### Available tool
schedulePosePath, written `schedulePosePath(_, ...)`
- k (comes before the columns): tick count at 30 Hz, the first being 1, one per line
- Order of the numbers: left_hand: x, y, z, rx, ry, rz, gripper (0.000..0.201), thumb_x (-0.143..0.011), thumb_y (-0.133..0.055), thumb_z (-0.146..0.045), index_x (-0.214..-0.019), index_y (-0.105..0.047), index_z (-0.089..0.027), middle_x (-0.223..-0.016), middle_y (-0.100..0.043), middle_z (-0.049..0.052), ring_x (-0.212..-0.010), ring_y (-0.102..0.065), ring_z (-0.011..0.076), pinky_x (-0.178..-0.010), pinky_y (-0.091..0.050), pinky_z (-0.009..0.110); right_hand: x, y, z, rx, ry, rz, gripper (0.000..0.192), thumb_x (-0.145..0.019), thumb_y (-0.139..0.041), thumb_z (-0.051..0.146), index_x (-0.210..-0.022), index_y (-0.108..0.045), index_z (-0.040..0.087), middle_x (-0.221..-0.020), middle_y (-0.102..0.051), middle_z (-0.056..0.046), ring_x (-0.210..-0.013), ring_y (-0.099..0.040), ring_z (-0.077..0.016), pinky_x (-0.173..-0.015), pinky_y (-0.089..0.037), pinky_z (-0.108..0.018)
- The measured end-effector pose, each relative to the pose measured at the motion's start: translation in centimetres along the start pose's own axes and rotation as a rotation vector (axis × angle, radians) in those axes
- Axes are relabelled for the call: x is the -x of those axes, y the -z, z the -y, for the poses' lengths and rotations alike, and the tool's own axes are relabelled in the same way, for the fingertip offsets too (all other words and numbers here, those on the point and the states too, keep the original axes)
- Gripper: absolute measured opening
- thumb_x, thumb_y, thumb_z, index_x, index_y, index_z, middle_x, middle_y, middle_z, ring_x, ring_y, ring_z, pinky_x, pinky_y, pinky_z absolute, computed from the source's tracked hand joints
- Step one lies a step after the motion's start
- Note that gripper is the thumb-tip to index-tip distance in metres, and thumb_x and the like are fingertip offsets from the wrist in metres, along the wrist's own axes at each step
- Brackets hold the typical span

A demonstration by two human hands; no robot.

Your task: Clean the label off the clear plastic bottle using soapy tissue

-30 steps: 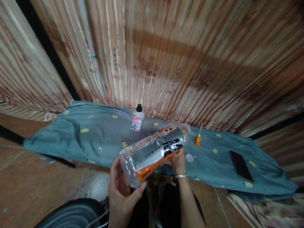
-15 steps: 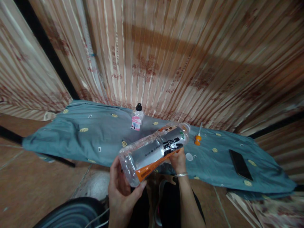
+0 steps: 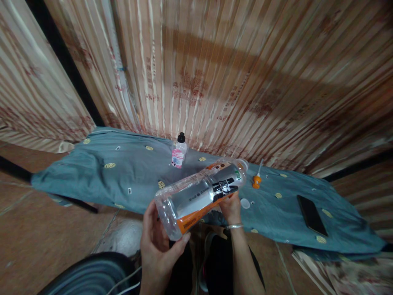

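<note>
Head view: a clear plastic bottle with a silver-and-orange label (image 3: 202,198) slants above a teal cloth-covered bench (image 3: 98,184), left hand (image 3: 161,254) gripping its base, right hand (image 3: 231,208) holding it from beneath; slackened fingers could drop it.

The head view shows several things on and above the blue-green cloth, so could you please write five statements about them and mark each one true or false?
1. The left hand holds the clear bottle near its base. True.
2. The black phone lies to the right of the orange item. True.
3. The right hand rests on the black phone. False: the right hand is against the underside of the clear bottle, with its fingers mostly hidden.
4. The pink-labelled bottle lies on its side. False: it stands upright, black top uppermost.
5. A white disc lies on the blue-green cloth. True.
</note>
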State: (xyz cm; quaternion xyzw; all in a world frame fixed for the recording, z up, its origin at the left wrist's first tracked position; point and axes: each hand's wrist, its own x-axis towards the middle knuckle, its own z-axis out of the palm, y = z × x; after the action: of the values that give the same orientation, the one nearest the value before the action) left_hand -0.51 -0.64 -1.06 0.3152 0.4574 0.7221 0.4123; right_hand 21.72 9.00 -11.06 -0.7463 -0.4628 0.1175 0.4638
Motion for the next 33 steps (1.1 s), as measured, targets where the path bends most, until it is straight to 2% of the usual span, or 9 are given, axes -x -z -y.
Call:
schedulePosePath(4, -0.13, 0.25, 0.17, -0.022, 0.0, 0.002, 0.084, -0.064, -0.101, -0.038, -0.14, -0.067, -0.026, -0.146, -0.07, 0.011, -0.127, -0.072, 0.0338, -0.1, -0.063, 0.037, -0.1, 0.0, -0.05, -0.025, -0.056, 0.004, 0.047, -0.062, -0.075, 0.048, -0.097, -0.051, 0.027, -0.097, -0.078, -0.015, -0.093, -0.076, -0.0371, -0.079, -0.059, -0.045)
schedulePosePath(10, -0.26, 0.3, 0.0, -0.028, -0.002, 0.016, 0.083, -0.064, -0.101, -0.038, -0.139, -0.067, -0.026, -0.144, -0.07, 0.011, -0.128, -0.071, 0.0342, -0.102, -0.062, 0.038, -0.07, 0.05, 0.18, -0.068, -0.056, -0.003, 0.047, -0.06, -0.076, 0.045, -0.095, -0.049, 0.028, -0.09, -0.078, -0.011, -0.09, -0.076, -0.0351, -0.078, -0.059, -0.044)
schedulePosePath(16, -0.26, 0.21, 0.0, -0.012, -0.005, 0.01, 0.081, -0.064, -0.101, -0.034, -0.138, -0.07, -0.027, -0.143, -0.071, 0.011, -0.125, -0.074, 0.0337, -0.098, -0.064, 0.037, -0.04, 0.15, 0.68, -0.067, -0.098, 0.017, 0.05, -0.057, -0.075, 0.049, -0.095, -0.047, 0.03, -0.09, -0.076, -0.011, -0.092, -0.075, -0.0353, -0.076, -0.059, -0.042)
schedulePosePath(23, -0.3, -0.02, -0.04, 0.041, -0.009, -0.009, 0.079, -0.062, -0.103, -0.029, -0.135, -0.073, -0.025, -0.138, -0.075, 0.01, -0.122, -0.076, 0.0319, -0.096, -0.064, 0.033, -0.04, 0.07, 0.49, -0.057, -0.054, -0.009, 0.048, -0.061, -0.078, 0.045, -0.096, -0.051, 0.027, -0.091, -0.079, -0.013, -0.089, -0.077, -0.035, -0.075, -0.061, -0.043)
schedulePosePath(28, -0.28, 0.08, -0.01, 0.041, -0.016, 0.005, 0.08, -0.062, -0.103, -0.029, -0.136, -0.073, -0.027, -0.14, -0.074, 0.01, -0.122, -0.076, 0.0323, -0.096, -0.065, 0.034, -0.05, -0.02, 0.26, -0.049, -0.051, -0.002, 0.047, -0.062, -0.078, 0.044, -0.096, -0.052, 0.027, -0.09, -0.079, -0.014, -0.091, -0.077, -0.0343, -0.075, -0.062, -0.042)
schedulePosePath(33, -0.21, 0.23, 0.1, 0.027, -0.015, 0.024, 0.08, -0.066, -0.101, -0.032, -0.139, -0.071, -0.029, -0.143, -0.073, 0.01, -0.122, -0.076, 0.0331, -0.097, -0.065, 0.035, -0.13, -0.21, -0.23, -0.067, -0.052, -0.01, 0.049, -0.059, -0.076, 0.046, -0.095, -0.05, 0.029, -0.092, -0.078, -0.012, -0.089, -0.076, -0.0355, -0.078, -0.061, -0.045)
